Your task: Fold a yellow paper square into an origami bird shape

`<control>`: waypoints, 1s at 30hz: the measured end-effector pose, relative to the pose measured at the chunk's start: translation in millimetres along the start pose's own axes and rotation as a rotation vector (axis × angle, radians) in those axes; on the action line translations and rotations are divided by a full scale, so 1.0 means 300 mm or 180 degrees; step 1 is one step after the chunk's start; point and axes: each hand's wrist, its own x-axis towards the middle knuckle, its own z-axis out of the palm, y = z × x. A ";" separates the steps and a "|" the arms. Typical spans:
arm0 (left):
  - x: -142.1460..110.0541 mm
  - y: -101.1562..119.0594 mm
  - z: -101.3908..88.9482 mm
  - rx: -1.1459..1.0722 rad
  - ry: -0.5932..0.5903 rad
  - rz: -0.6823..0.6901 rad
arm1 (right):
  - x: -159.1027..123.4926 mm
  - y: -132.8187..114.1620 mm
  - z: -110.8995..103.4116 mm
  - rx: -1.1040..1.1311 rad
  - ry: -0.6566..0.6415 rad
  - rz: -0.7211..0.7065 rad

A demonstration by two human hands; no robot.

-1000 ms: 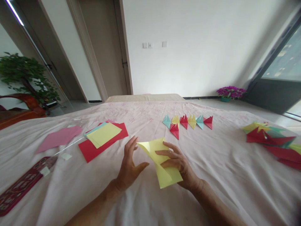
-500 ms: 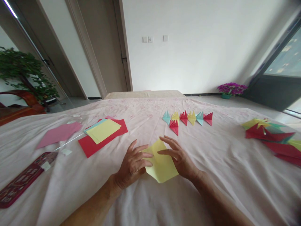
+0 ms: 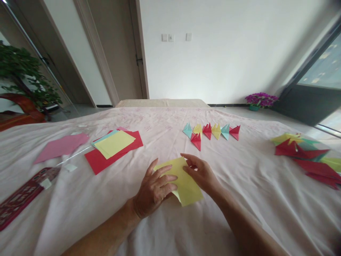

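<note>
Yellow sheet (image 3: 190, 192) is front and center on the pale pink cloth (image 3: 247, 160), nearest edge lifted a little. Left hand (image 3: 153, 190) has its fingers fanned wide over the paper's 9 o'clock side; thumb's mostly hidden, so can't tell if it's gripping. Right hand (image 3: 201, 174) is narrow, pinching the corner around 12. Going from the sheet: paper stack (image 3: 114, 144) at 10 o'clock, small folded birds (image 3: 207, 131) at 1, bigger folded pieces (image 3: 301, 151) between 2 and 3.

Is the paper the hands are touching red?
No, the paper that the left hand and right hand are touching is yellow.
</note>
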 end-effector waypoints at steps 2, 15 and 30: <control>0.005 0.001 -0.003 0.0070 0.0033 -0.0147 | -0.011 -0.032 0.005 -0.0218 0.0094 -0.0373; 0.018 -0.012 0.020 0.0444 0.0199 -0.0732 | -0.072 -0.167 -0.019 -0.0751 -0.0680 -0.1000; -0.031 -0.110 0.007 -0.2046 0.1181 -0.2616 | -0.038 -0.054 -0.040 0.0870 0.0430 0.0281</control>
